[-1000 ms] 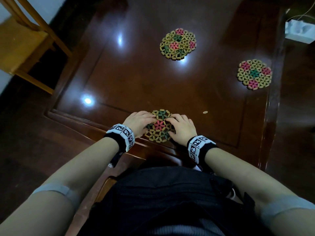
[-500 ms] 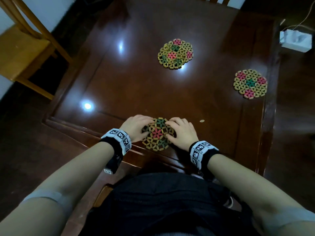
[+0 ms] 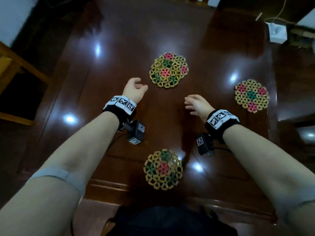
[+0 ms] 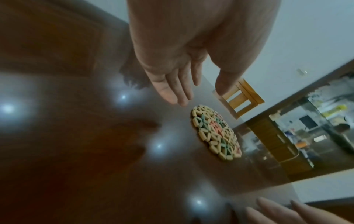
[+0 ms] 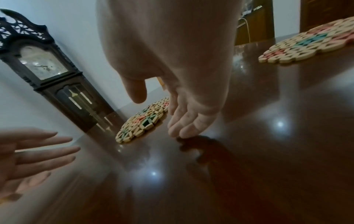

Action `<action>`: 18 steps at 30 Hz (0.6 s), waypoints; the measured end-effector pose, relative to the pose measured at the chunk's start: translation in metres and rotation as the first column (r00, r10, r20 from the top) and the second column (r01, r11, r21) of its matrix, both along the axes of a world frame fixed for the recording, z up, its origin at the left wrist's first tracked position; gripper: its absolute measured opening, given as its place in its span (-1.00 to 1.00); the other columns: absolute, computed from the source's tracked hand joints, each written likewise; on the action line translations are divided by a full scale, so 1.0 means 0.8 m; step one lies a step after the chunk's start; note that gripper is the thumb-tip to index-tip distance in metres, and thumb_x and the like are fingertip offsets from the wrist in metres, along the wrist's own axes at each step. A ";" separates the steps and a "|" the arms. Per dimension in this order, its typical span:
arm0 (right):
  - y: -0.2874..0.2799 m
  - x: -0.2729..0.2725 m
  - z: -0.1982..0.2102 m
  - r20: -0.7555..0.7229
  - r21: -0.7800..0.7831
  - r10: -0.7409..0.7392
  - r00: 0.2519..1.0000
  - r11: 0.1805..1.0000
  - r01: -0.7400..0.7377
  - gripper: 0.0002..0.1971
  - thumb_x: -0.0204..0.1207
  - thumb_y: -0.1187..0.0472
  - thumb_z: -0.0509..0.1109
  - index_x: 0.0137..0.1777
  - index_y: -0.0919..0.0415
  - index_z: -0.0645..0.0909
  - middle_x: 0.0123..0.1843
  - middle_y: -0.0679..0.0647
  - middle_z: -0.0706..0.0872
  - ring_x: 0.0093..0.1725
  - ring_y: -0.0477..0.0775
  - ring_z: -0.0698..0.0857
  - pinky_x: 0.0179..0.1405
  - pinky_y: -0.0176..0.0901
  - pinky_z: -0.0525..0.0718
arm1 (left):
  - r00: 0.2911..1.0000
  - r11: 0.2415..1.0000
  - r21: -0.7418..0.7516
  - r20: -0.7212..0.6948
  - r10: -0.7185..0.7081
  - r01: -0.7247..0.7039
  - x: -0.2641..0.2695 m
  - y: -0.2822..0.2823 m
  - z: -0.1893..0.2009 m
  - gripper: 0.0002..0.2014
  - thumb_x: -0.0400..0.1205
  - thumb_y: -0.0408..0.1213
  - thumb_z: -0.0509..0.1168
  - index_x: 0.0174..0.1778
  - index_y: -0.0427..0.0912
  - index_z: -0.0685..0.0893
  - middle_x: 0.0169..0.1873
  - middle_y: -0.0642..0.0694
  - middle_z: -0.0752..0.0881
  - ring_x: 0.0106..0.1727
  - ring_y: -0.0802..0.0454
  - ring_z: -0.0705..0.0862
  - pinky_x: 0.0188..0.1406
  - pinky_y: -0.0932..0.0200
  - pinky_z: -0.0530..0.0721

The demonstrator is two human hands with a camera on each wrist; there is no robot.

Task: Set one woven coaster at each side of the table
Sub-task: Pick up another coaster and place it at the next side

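Three round woven coasters lie on the dark wooden table (image 3: 119, 48). One coaster (image 3: 163, 169) sits by the near edge, one (image 3: 169, 69) in the middle, one (image 3: 251, 95) by the right edge. My left hand (image 3: 135, 90) hovers empty just left of the middle coaster (image 4: 215, 131), fingers relaxed. My right hand (image 3: 196, 103) hovers empty, fingers spread, between the middle coaster (image 5: 143, 121) and the right-edge coaster (image 5: 310, 44). Neither hand touches a coaster.
A yellow wooden chair (image 3: 15, 68) stands left of the table, another chair (image 4: 239, 97) at the far side. A white box (image 3: 277, 32) lies past the right corner. A tall pendulum clock (image 5: 47, 68) stands against the wall.
Both hands let go of the near-edge coaster and moved forward over the table toward the middle coaster. The near coaster stays by the edge.
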State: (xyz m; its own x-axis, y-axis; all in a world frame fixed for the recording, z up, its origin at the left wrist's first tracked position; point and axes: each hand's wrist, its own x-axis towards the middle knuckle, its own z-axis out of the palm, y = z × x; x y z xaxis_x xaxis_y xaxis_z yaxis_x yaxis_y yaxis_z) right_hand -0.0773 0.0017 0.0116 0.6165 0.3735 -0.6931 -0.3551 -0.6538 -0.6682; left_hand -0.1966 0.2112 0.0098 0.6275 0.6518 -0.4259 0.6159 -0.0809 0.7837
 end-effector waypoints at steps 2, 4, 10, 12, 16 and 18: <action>0.025 0.019 -0.011 -0.027 0.047 -0.099 0.995 0.994 0.100 -0.45 0.62 0.04 0.26 0.56 0.18 0.26 0.45 0.17 0.56 0.29 0.06 0.61 0.20 -0.06 0.56 | 0.998 0.994 -0.094 0.001 0.057 -0.056 0.030 0.019 -0.013 -0.41 0.58 -0.10 0.34 0.50 -0.22 0.38 0.37 -0.17 0.61 0.33 -0.08 0.63 0.39 -0.06 0.58; 0.045 0.034 -0.023 -0.009 0.084 -0.205 0.979 0.975 0.205 -0.38 0.62 0.04 0.25 0.61 0.18 0.14 0.47 0.19 0.53 0.32 0.06 0.61 0.20 -0.08 0.56 | 0.998 0.990 -0.131 -0.033 0.045 -0.049 0.055 0.031 -0.023 -0.32 0.58 -0.09 0.34 0.56 -0.27 0.28 0.47 -0.18 0.53 0.43 -0.08 0.55 0.46 0.03 0.50; 0.096 0.059 -0.038 0.008 0.146 -0.371 0.929 0.919 0.366 -0.38 0.66 0.04 0.16 0.63 0.23 0.05 0.41 0.17 0.57 0.31 0.06 0.63 0.01 -0.16 0.56 | 0.998 0.991 -0.131 -0.055 0.020 -0.028 0.109 0.049 -0.034 -0.16 0.50 -0.05 0.43 0.60 -0.31 0.18 0.45 -0.18 0.56 0.44 -0.08 0.55 0.46 0.06 0.49; 0.108 0.064 -0.036 0.047 0.068 -0.371 0.928 0.928 0.367 -0.45 0.63 0.01 0.19 0.53 0.32 0.30 0.14 0.09 0.67 -0.04 -0.04 0.66 -0.28 -0.28 0.47 | 0.996 0.989 -0.151 -0.089 -0.006 -0.008 0.117 0.052 -0.034 -0.14 0.44 -0.04 0.48 0.57 -0.32 0.26 0.34 -0.19 0.64 0.34 -0.10 0.62 0.41 0.01 0.55; 0.123 0.057 -0.029 0.212 -0.079 -0.277 0.937 0.951 0.299 -0.50 0.57 0.03 0.26 0.27 0.48 0.57 0.08 0.27 0.74 -0.06 0.19 0.71 -0.09 0.03 0.68 | 0.981 0.989 -0.084 -0.141 -0.133 0.122 0.116 0.049 -0.031 -0.65 0.50 -0.17 0.46 0.16 -0.23 0.70 0.05 -0.15 0.76 0.03 -0.04 0.72 0.00 0.15 0.62; 0.123 0.045 -0.027 0.277 -0.106 -0.207 0.938 0.964 0.244 -0.59 0.51 0.05 0.35 0.22 0.35 0.60 0.21 0.23 0.71 0.18 0.22 0.69 0.20 0.10 0.66 | 0.973 0.984 -0.039 -0.148 -0.175 0.171 0.105 0.044 -0.030 -0.80 0.52 -0.15 0.42 -0.03 -0.18 0.74 -0.09 -0.12 0.77 -0.01 -0.09 0.75 -0.11 0.15 0.61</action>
State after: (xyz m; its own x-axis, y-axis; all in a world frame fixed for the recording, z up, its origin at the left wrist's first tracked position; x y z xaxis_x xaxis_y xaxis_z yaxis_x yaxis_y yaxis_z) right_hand -0.0409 0.1000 -0.0101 0.8396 0.1166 -0.5305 -0.3287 -0.6684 -0.6672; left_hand -0.1129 0.2467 -0.0139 0.6574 0.5263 -0.5393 0.7054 -0.1780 0.6861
